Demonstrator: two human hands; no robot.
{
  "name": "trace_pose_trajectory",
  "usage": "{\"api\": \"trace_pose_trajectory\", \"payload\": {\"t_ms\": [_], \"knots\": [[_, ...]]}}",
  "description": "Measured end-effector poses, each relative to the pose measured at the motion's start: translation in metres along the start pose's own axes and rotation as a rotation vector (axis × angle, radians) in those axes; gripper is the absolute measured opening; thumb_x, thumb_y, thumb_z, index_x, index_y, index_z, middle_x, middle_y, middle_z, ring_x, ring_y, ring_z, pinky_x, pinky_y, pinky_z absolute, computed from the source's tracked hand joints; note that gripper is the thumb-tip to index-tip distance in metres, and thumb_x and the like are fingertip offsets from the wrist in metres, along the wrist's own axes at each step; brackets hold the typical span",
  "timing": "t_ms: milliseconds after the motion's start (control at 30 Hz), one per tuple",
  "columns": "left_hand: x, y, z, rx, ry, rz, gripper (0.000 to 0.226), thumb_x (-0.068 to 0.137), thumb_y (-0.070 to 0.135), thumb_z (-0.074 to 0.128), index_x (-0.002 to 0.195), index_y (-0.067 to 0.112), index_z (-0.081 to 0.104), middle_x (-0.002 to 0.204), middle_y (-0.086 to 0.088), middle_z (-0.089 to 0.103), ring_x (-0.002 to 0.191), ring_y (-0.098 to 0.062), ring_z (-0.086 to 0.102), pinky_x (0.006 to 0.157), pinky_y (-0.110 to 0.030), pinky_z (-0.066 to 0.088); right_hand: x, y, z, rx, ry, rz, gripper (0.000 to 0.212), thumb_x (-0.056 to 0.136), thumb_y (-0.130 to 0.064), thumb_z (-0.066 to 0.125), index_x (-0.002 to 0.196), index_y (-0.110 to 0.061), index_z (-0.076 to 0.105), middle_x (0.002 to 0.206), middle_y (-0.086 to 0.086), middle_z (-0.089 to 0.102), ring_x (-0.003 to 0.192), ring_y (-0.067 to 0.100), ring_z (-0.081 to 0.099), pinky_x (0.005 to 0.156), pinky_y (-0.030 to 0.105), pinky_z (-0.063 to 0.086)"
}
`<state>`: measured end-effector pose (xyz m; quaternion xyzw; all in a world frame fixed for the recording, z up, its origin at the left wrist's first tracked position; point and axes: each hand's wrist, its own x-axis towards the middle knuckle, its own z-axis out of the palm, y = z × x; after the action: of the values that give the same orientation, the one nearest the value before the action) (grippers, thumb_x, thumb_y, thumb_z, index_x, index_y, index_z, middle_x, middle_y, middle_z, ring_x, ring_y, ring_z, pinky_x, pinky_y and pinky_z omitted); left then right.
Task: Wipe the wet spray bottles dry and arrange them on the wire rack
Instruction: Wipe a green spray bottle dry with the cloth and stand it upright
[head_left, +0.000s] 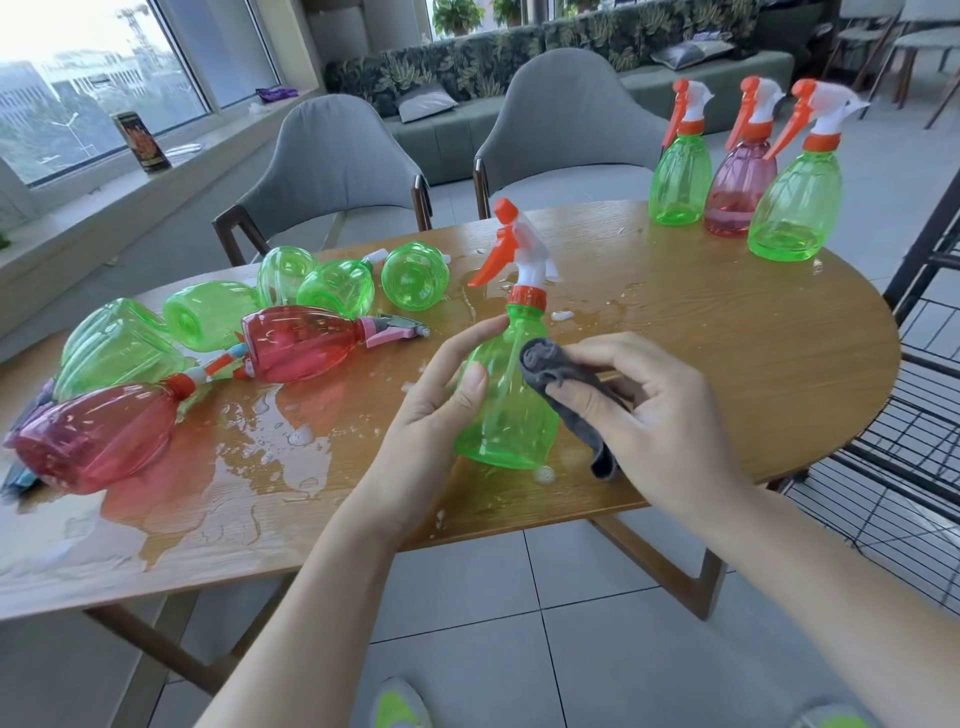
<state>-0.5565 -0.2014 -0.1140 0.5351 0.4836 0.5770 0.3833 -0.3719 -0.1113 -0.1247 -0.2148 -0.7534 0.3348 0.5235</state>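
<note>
Two shoes (400, 709) showed at the near edge, on the tiled floor (519, 597). Above them both bare forearms reached over the wet wooden bench (727, 364). At its near edge the left hand (441, 395) gripped a green bottle (506, 410), fingers (480, 330) curled behind its shoulder and thumb (470, 387) across the front. That bottle stood upright, its orange-and-white trigger head (519, 254) pointing left. The right hand (660, 415) held a grey cloth (561, 387) bunched under its fingers and pressed it to the bottle's right side; a tail of cloth hung down to the bench.

Left of the hands, in pooled water (234, 467), lay a heap of bottles on their sides: two red ones (93, 441) (301, 343) nearer, green ones (337, 286) behind and to the left, touching one another.

At the far right of the bench three bottles stood upright in a close row: green (680, 179), red (740, 189), green (795, 208).

A black wire rack (919, 415) stood just beside the bench on the right, no bottles visible on it.

Beyond the bench were two grey chairs (332, 161), a sofa (519, 78) and windows (93, 83).
</note>
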Motion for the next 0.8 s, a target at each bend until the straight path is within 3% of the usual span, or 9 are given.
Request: {"api": "trace_pose_trajectory", "payload": {"t_ms": [167, 300, 567, 700, 800], "knots": [[0.001, -0.004, -0.006, 0.083, -0.003, -0.002, 0.051, 0.098, 0.050, 0.064, 0.148, 0.046, 0.058, 0.159, -0.004, 0.054, 0.153, -0.037, 0.043, 0.122, -0.069, 0.033, 0.006, 0.002, -0.003, -0.033, 0.064, -0.037, 0.023, 0.086, -0.033, 0.077, 0.108, -0.025, 0.076, 0.103, -0.013, 0.074, 0.094, 0.010, 0.072, 0.077, 0.040, 0.059], [0.001, -0.003, -0.001, 0.080, 0.024, -0.046, 0.051, 0.097, 0.053, 0.064, 0.148, 0.048, 0.057, 0.161, -0.001, 0.052, 0.154, -0.037, 0.041, 0.122, -0.067, 0.036, 0.006, 0.003, -0.002, -0.072, 0.094, -0.095, 0.028, 0.086, -0.025, 0.079, 0.112, -0.016, 0.078, 0.104, -0.009, 0.075, 0.096, 0.007, 0.072, 0.081, 0.032, 0.059], [0.004, -0.004, 0.001, 0.125, -0.021, -0.046, 0.044, 0.104, 0.045, 0.061, 0.147, 0.049, 0.057, 0.158, 0.007, 0.055, 0.152, -0.028, 0.046, 0.122, -0.062, 0.039, 0.014, 0.003, -0.004, 0.045, 0.126, 0.069, 0.019, 0.089, -0.019, 0.079, 0.108, -0.021, 0.076, 0.102, -0.011, 0.077, 0.093, 0.005, 0.074, 0.078, 0.020, 0.055], [0.005, -0.006, -0.001, 0.044, 0.012, -0.053, 0.052, 0.099, 0.052, 0.063, 0.150, 0.046, 0.055, 0.162, -0.004, 0.051, 0.152, -0.038, 0.043, 0.123, -0.070, 0.031, 0.006, 0.005, 0.001, 0.028, 0.042, -0.003, 0.018, 0.089, -0.028, 0.079, 0.105, -0.022, 0.074, 0.105, -0.006, 0.075, 0.097, 0.012, 0.073, 0.082, 0.032, 0.059], [0.004, -0.007, 0.000, 0.043, 0.078, -0.038, 0.050, 0.098, 0.056, 0.062, 0.147, 0.048, 0.057, 0.158, -0.001, 0.055, 0.150, -0.031, 0.048, 0.123, -0.067, 0.033, -0.008, 0.006, 0.005, -0.030, -0.040, -0.137, 0.021, 0.088, -0.026, 0.079, 0.102, -0.010, 0.076, 0.104, 0.000, 0.073, 0.100, 0.009, 0.069, 0.085, 0.022, 0.054]]}}
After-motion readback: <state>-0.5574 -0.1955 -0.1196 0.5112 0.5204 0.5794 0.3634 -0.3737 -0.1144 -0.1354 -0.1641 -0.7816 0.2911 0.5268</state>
